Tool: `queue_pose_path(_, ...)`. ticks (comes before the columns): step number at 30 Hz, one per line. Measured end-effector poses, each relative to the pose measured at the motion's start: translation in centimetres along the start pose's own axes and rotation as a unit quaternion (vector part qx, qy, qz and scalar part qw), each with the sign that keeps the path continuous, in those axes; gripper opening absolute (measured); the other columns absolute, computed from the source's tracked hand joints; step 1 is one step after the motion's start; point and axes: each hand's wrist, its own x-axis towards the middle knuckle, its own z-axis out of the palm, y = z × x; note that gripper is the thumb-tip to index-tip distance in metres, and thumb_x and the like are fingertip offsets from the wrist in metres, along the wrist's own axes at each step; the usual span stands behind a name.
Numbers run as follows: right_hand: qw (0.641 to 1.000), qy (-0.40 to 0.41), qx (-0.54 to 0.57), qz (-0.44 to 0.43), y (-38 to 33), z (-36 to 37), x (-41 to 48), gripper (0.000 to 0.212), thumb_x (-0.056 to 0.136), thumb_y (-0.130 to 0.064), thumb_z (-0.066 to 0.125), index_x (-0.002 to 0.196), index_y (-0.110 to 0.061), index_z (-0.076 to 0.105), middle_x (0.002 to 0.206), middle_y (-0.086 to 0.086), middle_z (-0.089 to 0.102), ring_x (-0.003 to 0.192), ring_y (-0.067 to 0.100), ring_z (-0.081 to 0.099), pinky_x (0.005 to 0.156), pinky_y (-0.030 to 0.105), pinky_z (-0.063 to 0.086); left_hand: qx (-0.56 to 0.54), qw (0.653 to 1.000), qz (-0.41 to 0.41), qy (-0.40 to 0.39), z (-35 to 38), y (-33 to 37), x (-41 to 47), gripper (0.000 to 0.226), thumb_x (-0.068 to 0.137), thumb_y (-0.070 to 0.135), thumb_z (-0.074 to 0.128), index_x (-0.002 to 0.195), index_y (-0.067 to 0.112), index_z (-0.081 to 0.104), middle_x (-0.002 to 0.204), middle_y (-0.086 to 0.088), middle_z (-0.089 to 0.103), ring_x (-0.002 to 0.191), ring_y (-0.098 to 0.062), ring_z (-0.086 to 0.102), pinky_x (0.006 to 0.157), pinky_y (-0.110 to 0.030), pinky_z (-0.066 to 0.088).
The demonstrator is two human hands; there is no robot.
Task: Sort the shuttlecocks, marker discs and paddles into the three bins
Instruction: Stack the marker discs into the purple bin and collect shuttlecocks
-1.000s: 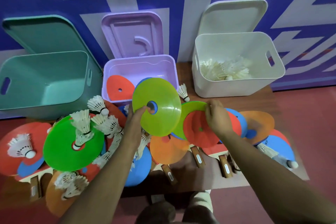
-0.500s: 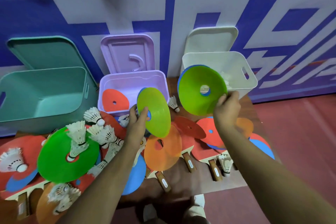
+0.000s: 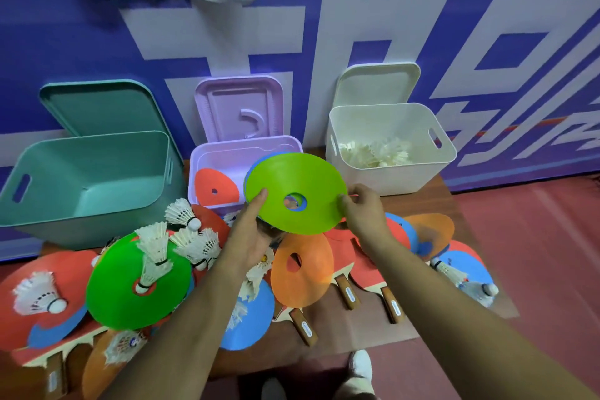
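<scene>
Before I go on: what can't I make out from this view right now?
Head view:
Lilac bin: right half hidden behind green disc gripped by left hand and right hand.
Held stack: blue disc behind, count unclear.
Paddles: blades buried under loose discs; leftmost cut by edge.

One wide-angle camera on the person's head looks forward and down, close over the low table point(image 3: 363, 331). It faces the bins point(image 3: 97, 221) along the blue wall point(image 3: 324, 26). A shoe point(image 3: 360, 364) shows at the lower edge.

A tilted lime disc point(image 3: 311, 178) is over the purple bin's point(image 3: 220, 153) front edge. Shuttlecocks point(image 3: 376, 153) lie in the white bin point(image 3: 373, 123).
</scene>
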Motion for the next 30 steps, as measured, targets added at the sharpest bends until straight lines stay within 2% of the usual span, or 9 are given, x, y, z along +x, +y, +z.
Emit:
queue_pose_path(2,0.998,-0.014,-0.051,-0.036,0.1,0.6,0.0,0.019,0.081,-0.021,0.054,0.092,-0.008,0.062,0.076,0.013,0.064,0.065,0.029,0.062,0.063,0.052,0.055,-0.017,1.000,-0.004,0.015,-1.1,0.2,0.1,0.033,0.094,0.026,0.051,0.124,0.016,0.060,0.120,-0.010,0.069,0.104,-0.030,0.065,0.080,-0.044,0.057)
queue_pose_path(6,0.998,-0.052,-0.004,0.024,-0.8,2.1,1.4,0.025,0.086,-0.020,0.055,0.110,-0.013,0.056,0.104,0.012,0.062,0.101,0.035,0.062,0.088,0.052,0.052,0.015,0.999,0.013,0.048,-2.1,1.2,1.0,0.028,0.098,0.025,0.039,0.110,0.014,0.063,0.095,-0.010,0.073,0.075,-0.030,0.062,0.053,-0.029,0.048)
queue_pose_path(9,0.993,-0.111,0.020,0.023,-1.8,3.3,3.3,0.025,0.078,-0.017,0.051,0.100,-0.010,0.061,0.096,0.016,0.067,0.089,0.038,0.064,0.073,0.044,0.058,0.087,0.992,0.039,0.086,-2.5,2.1,2.9,0.028,0.097,0.029,0.047,0.115,0.016,0.063,0.102,-0.007,0.073,0.083,-0.030,0.067,0.066,-0.038,0.053)
queue_pose_path(11,0.993,-0.109,-0.043,-0.020,-2.6,3.8,5.2,0.021,0.079,-0.013,0.051,0.098,-0.006,0.059,0.080,0.007,0.061,0.075,0.027,0.057,0.055,0.027,0.047,0.218,0.964,0.066,0.140,-3.8,2.5,5.5,0.019,0.087,0.026,0.059,0.103,0.018,0.067,0.102,-0.004,0.071,0.093,-0.027,0.067,0.077,-0.041,0.054)
queue_pose_path(13,0.989,-0.103,-0.095,-0.046,-3.1,4.6,7.7,0.030,0.074,-0.019,0.048,0.097,-0.004,0.060,0.079,0.006,0.059,0.075,0.024,0.054,0.057,0.028,0.038,0.343,0.913,0.073,0.209,-5.1,3.0,8.0,0.007,0.076,0.009,0.064,0.078,0.007,0.058,0.074,-0.013,0.057,0.070,-0.028,0.059,0.060,-0.035,0.048)
queue_pose_path(16,0.981,-0.116,-0.139,-0.074,-3.1,6.2,11.5,0.040,0.067,-0.022,0.044,0.096,-0.001,0.062,0.084,0.013,0.064,0.079,0.030,0.057,0.063,0.031,0.036,0.446,0.856,0.127,0.228,-5.9,3.6,12.4,0.030,0.059,-0.010,0.061,0.053,0.010,0.040,0.051,-0.008,0.031,0.044,-0.017,0.029,0.048,-0.032,0.024)
queue_pose_path(18,0.973,-0.130,-0.172,-0.078,-2.4,7.4,13.8,0.037,0.071,-0.022,0.048,0.099,-0.002,0.063,0.095,0.020,0.068,0.087,0.034,0.061,0.065,0.030,0.035,0.487,0.827,0.102,0.262,-6.4,3.6,14.5,0.005,0.064,0.004,0.055,0.069,0.004,0.055,0.061,-0.013,0.043,0.052,-0.016,0.034,0.052,-0.031,0.025)
queue_pose_path(21,0.965,-0.151,-0.201,-0.075,-0.7,8.9,16.4,0.038,0.078,-0.016,0.056,0.113,-0.001,0.058,0.110,0.022,0.066,0.101,0.036,0.060,0.071,0.033,0.038,0.499,0.824,0.059,0.262,-7.8,3.1,17.5,0.031,0.065,0.012,0.056,0.091,-0.003,0.064,0.083,-0.025,0.065,0.069,-0.022,0.053,0.064,-0.038,0.046)
queue_pose_path(30,0.969,-0.188,-0.155,-0.041,4.2,7.4,15.6,0.029,0.086,-0.009,0.057,0.113,-0.005,0.064,0.100,0.009,0.071,0.088,0.023,0.065,0.078,0.032,0.050,0.556,0.786,0.036,0.268,-7.9,1.2,16.6,0.036,0.089,0.007,0.058,0.125,0.005,0.060,0.122,-0.016,0.064,0.108,-0.030,0.062,0.091,-0.036,0.047)
